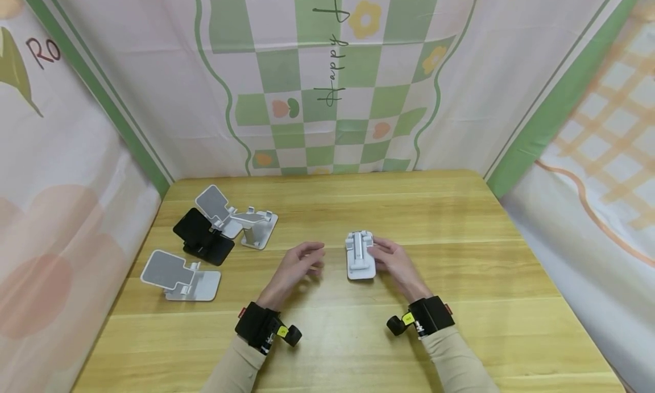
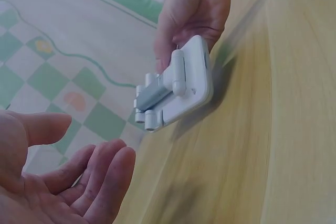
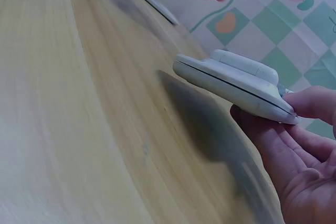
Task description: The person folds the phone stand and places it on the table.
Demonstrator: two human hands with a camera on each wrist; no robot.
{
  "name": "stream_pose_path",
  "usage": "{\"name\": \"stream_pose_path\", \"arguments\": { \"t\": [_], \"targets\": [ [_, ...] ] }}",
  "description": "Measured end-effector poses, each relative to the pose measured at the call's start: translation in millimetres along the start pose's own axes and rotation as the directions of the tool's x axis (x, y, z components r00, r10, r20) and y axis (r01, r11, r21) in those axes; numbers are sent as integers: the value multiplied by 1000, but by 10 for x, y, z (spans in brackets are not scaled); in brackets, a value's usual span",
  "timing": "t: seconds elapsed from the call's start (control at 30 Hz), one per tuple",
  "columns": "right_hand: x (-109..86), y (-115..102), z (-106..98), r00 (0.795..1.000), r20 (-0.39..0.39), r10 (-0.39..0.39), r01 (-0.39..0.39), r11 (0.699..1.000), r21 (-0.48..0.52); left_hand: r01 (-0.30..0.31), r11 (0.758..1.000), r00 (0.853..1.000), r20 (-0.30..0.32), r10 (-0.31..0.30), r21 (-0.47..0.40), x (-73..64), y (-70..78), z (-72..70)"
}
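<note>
Holding the folded white stand (image 1: 360, 256) by its side edge, our right grip (image 1: 393, 262) pinched it with the thumb above and fingers below, just clear of the bench (image 1: 338, 342), as the shadow beneath it indicated. We judged that this edge hold left the hinge parts and the opposite side exposed for access. Our left grip (image 1: 298, 265) was spread beside the stand and touched nothing, apparently positioned for support. Four unfolded units were grouped at the bench's left, presumably to leave central working room: one black stand (image 1: 207, 245) and three white stands (image 1: 168, 271) with grey panels. We noted that the folded unit appeared to be smooth moulded plastic, with a flat, round-cornered base, a cylindrical crossbar and a glossy arm; the bench showed streaked, yellowish wood grain.
</note>
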State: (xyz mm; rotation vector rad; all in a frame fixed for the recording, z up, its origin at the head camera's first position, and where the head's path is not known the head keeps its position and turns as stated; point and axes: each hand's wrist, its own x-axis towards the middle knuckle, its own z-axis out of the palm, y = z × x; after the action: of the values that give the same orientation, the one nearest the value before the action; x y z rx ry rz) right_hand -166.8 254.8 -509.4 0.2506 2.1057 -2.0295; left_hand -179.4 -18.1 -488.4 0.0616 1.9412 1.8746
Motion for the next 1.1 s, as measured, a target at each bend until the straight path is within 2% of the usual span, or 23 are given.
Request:
{"name": "stream_pose_path", "arguments": {
  "t": [0.47,0.63,0.87,1.1],
  "targets": [
    [46,8,-47,999,-47,19,-20,1000,-15,-17,1000,1000,-20,17,-2,-11,-30,-24],
    [64,-3,-22,994,-106,20,-33,992,-124,-23,1000,1000,-22,23,-3,-11,-24,-31],
    [89,-9,11,986,-167,-21,-32,952,-305,-19,1000,999,-27,19,6,6,-49,-49],
    [125,-1,42,979,-188,-78,-4,917,-399,-18,1000,999,-30,19,14,5,-41,-54]
  ]
}}
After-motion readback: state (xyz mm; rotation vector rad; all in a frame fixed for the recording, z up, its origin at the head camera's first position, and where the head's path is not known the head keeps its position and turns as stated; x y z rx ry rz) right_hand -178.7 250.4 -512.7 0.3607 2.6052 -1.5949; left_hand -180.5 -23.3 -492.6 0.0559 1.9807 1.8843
